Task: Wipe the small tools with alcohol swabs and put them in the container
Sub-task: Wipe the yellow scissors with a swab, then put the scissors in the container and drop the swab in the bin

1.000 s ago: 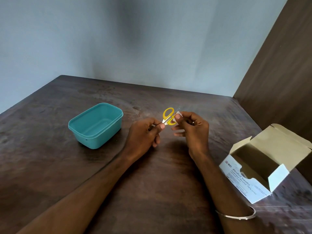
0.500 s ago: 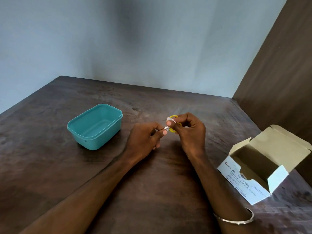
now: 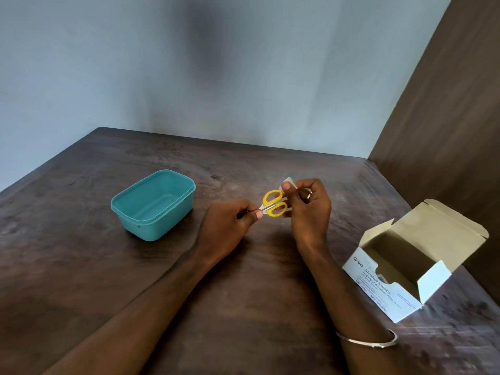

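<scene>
Above the middle of the counter [image 3: 81, 266], the left hand [image 3: 227, 226] pinches the small scissors [image 3: 273, 207] by the blade end, thumb and forefinger curled round the metal, so the grip is firm on the tool. The two yellow handle loops point toward the right hand [image 3: 311, 209], which holds a white swab [image 3: 289, 182] pinched between thumb and fingertips just beside the upper loop; whether the swab touches the loop I cannot tell.

Half a second ago the right hand covered most of the handles and only a sliver of yellow showed; now both loops are in plain sight and the swab sits higher, at the far side of the handles. The left hand's hold on the blades is unchanged.

The right hand stands upright with fingers curled and a ring on one finger; a thin metal bangle [image 3: 368, 342] circles the right forearm. Both forearms reach in from the near edge.

The teal container [image 3: 135, 212] stands on the counter to the left of the hands, near but apart, with nothing visible inside. An open cardboard box of alcohol swabs [image 3: 378, 288] lies at the right, flaps up. The counter is dark, worn wood, meeting a pale blue-grey wall behind and a brown wooden panel on the right.
</scene>
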